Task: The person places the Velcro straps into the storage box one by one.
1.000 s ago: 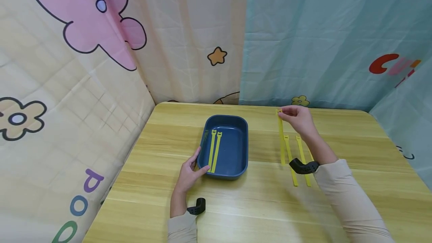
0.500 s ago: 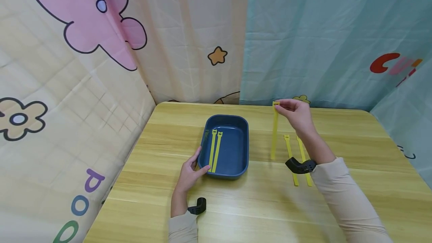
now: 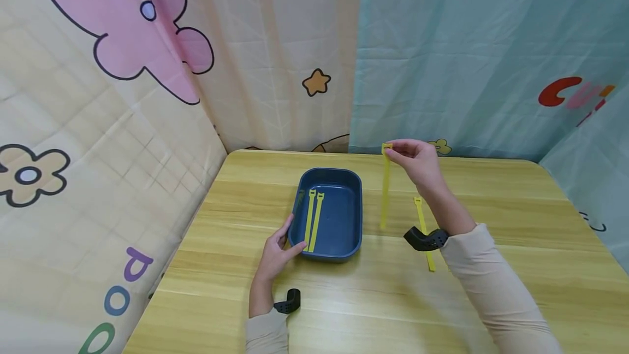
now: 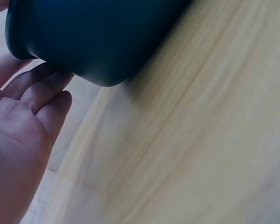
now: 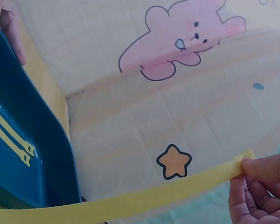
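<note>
My right hand (image 3: 417, 165) pinches a yellow hook-and-loop cable tie (image 3: 386, 187) by its slotted head, between thumb and fingertips. The tie hangs down to the right of a blue tray (image 3: 339, 255); in the right wrist view the tie (image 5: 144, 199) stretches across the lower part. My left hand (image 3: 274, 255) grips the tray's lower left corner, thumb over the rim and fingers along the outer wall (image 4: 98, 51). Inside the tray, two yellow cable ties (image 3: 316, 223) lie side by side on the left. Another tie (image 3: 420, 214) lies on the table, partly hidden under my right wrist.
The wooden table (image 3: 344, 310) ends at a cloth backdrop (image 3: 275, 70) behind and to the left. Each wrist wears a black band mount, such as the right one (image 3: 425, 239). The right forearm (image 3: 491, 283) covers part of the table's right side.
My right hand has lifted the pinched tie and moved left toward the tray. A tie seen on the table before is now covered by the right arm. The left hand and tray have stayed put.
</note>
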